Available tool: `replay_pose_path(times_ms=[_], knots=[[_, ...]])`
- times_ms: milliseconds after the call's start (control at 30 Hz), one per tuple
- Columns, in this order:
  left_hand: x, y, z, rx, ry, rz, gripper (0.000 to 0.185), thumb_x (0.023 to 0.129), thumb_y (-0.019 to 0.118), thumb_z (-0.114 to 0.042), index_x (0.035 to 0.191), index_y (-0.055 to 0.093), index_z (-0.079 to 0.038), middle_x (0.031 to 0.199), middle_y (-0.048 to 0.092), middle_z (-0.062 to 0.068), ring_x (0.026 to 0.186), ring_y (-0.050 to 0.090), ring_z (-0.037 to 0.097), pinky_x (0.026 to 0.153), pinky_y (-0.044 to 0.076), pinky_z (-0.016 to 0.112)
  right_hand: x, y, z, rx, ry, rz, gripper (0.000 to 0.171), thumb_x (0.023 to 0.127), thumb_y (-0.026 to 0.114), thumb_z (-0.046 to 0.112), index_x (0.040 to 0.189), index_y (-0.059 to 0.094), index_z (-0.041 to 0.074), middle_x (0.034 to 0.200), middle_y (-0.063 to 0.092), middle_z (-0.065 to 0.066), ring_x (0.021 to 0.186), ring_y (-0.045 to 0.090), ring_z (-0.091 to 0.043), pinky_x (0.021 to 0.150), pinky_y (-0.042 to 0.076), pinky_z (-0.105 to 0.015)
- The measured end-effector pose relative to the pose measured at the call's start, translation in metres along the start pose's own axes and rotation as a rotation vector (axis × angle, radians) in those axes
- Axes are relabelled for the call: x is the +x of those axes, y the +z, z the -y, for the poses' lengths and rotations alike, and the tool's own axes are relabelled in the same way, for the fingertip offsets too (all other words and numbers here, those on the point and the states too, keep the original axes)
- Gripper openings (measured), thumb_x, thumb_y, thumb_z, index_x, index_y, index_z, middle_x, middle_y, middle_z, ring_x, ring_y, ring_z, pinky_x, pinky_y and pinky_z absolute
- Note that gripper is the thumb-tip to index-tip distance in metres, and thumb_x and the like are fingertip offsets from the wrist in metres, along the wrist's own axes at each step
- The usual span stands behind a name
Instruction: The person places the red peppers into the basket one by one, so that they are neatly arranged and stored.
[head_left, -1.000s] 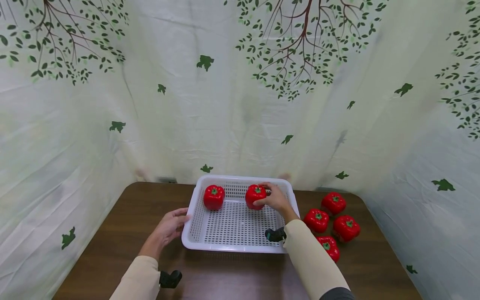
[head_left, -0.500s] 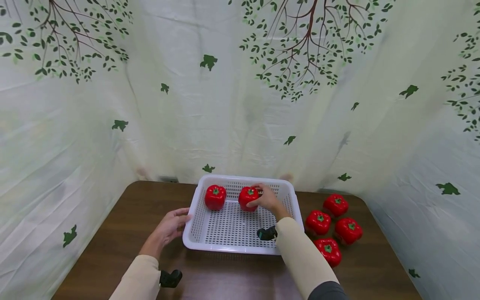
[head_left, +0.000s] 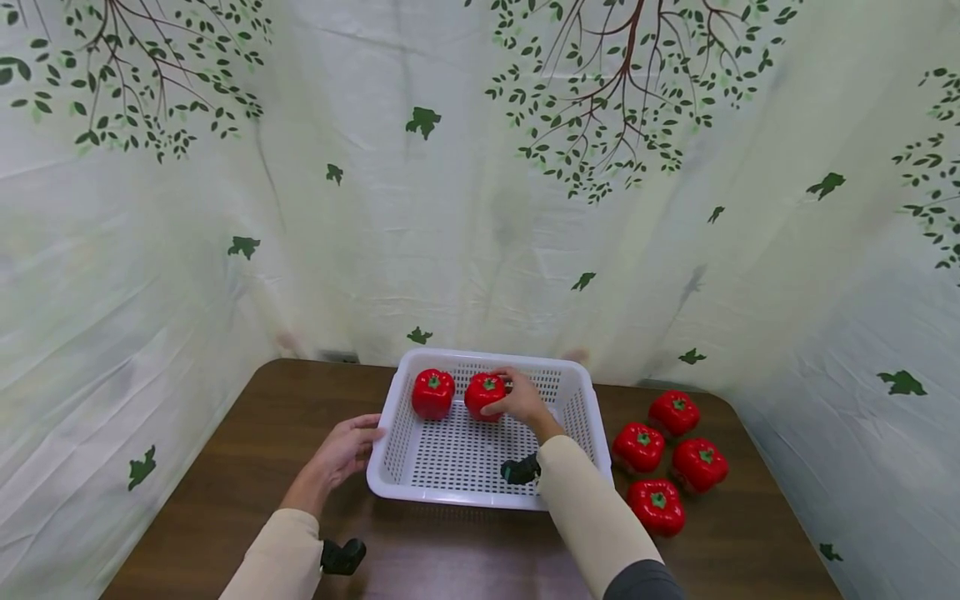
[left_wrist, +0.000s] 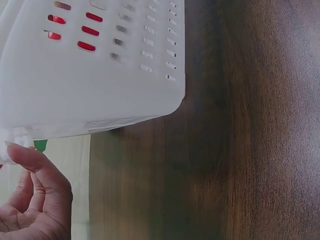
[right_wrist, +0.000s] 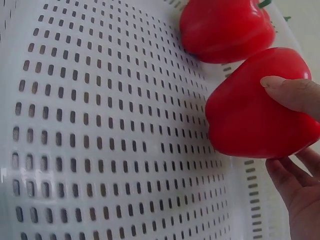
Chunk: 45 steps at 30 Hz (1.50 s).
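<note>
A red bell pepper [head_left: 483,398] is gripped by my right hand [head_left: 522,403] inside the white perforated basket [head_left: 480,498]. In the right wrist view, my thumb lies on one side of the held pepper [right_wrist: 255,110] and the fingers on its underside. Just left of it, another red bell pepper [head_left: 432,395] sits in the basket's back left; in the right wrist view the two appear very close. My left hand [head_left: 347,450] holds the basket's left rim. The left wrist view shows its thumb and fingers [left_wrist: 37,165] at the rim, with some fingertips hidden.
Several red bell peppers [head_left: 656,507] lie on the brown table [head_left: 450,554] to the right of the basket. A white cloth [head_left: 480,208] printed with leaves hangs behind and beside the table. Dark wrist cameras [head_left: 342,557] project from both sleeves.
My right hand has moved left inside the basket with the gripped pepper, bringing it nearer the other one. The left hand stays at the rim. The head view has shifted slightly.
</note>
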<state>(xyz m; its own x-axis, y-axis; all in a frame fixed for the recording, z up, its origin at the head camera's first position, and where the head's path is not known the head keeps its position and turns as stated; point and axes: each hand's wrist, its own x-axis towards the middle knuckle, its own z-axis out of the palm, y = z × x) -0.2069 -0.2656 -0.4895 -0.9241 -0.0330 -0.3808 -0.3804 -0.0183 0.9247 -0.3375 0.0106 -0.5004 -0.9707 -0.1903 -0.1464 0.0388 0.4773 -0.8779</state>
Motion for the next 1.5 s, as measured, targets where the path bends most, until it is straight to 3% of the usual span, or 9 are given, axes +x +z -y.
replay_pose_path(times_ms=[767, 1000, 1500], knots=[[0.004, 0.006, 0.007, -0.12, 0.008, -0.027, 0.044, 0.098, 0.057, -0.021, 0.133, 0.047, 0.003, 0.116, 0.063, 0.013, 0.098, 0.063, 0.024, 0.084, 0.054, 0.046, 0.003, 0.021, -0.002, 0.055, -0.01, -0.017, 0.072, 0.071, 0.083, 0.003, 0.134, 0.051, 0.014, 0.133, 0.051, -0.015, 0.121, 0.048, -0.037, 0.097, 0.046, -0.052], [0.006, 0.003, 0.011, -0.153, 0.026, 0.003, 0.042, 0.099, 0.055, -0.022, 0.132, 0.046, 0.003, 0.111, 0.065, 0.007, 0.097, 0.062, 0.02, 0.086, 0.053, 0.046, 0.004, 0.021, 0.001, 0.061, 0.0, 0.003, 0.074, 0.071, 0.083, 0.003, 0.136, 0.05, 0.015, 0.134, 0.05, -0.014, 0.123, 0.047, -0.035, 0.096, 0.047, -0.051], [0.008, 0.004, 0.015, -0.199, 0.037, 0.012, 0.043, 0.099, 0.055, -0.021, 0.134, 0.043, 0.001, 0.108, 0.065, 0.004, 0.097, 0.064, 0.019, 0.086, 0.053, 0.045, -0.017, -0.011, 0.011, 0.045, -0.037, 0.009, 0.074, 0.074, 0.082, 0.008, 0.139, 0.047, 0.016, 0.142, 0.042, -0.017, 0.128, 0.04, -0.039, 0.097, 0.044, -0.055]])
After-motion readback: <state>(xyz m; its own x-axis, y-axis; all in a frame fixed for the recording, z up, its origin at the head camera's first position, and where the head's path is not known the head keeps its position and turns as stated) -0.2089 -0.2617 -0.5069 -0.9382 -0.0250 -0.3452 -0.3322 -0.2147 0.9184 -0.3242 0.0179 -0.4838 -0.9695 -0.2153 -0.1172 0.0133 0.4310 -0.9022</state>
